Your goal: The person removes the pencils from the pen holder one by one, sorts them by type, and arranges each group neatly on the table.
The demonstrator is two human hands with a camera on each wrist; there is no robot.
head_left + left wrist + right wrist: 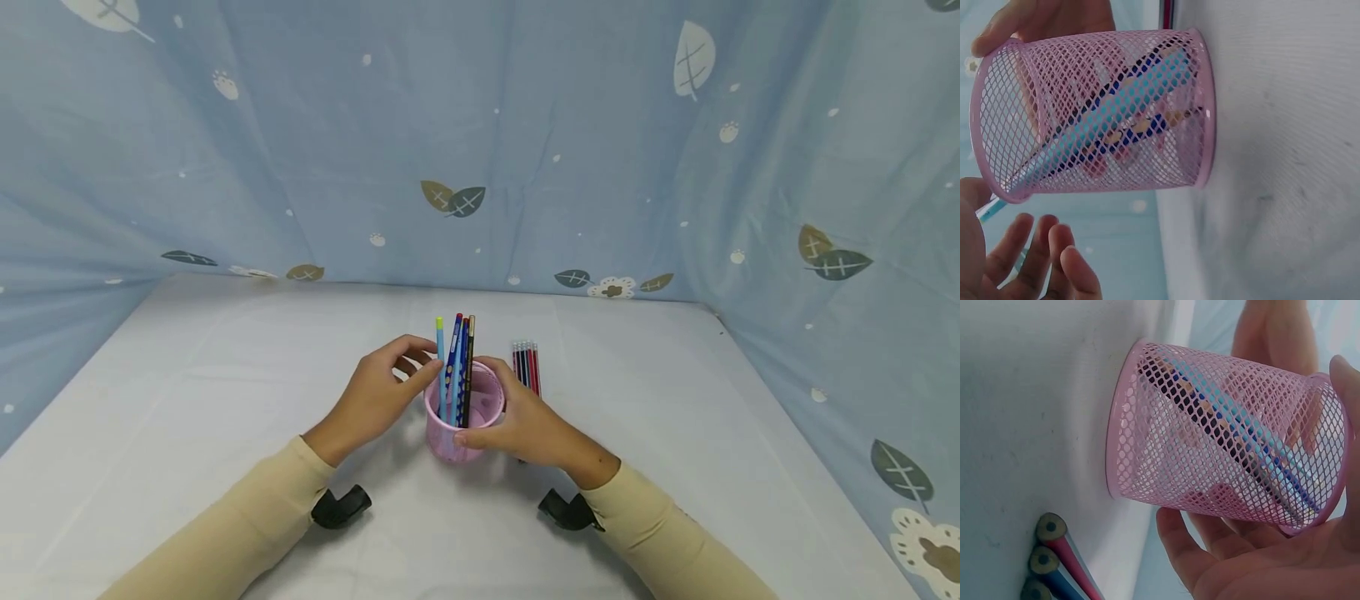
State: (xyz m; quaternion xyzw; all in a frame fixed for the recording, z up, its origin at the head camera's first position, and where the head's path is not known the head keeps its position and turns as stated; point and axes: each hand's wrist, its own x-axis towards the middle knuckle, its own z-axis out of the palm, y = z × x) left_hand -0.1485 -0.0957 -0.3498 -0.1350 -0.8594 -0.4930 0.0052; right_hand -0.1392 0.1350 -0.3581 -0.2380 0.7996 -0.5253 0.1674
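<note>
A pink mesh pencil cup (448, 446) stands upright on the white table, several pencils (468, 367) leaning inside it. My right hand (528, 423) grips the cup from the right, thumb at the near rim and fingers round the far side. At the left rim is my left hand (372, 396), its thumb and index finger beside a light blue pencil or pen (440, 342) with a yellow-green end. In the left wrist view the fingers (1038, 250) of that hand are spread and loosely bent, apart from the mesh. Whether the thumb touches the light blue one, I cannot tell.
A row of pencils (527, 367) with pale ends lies on the table just right of the cup, partly behind my right hand. Black curved pieces (341, 507) sit at both wrists. A blue leaf-patterned curtain (480, 133) hangs behind the table (225, 358).
</note>
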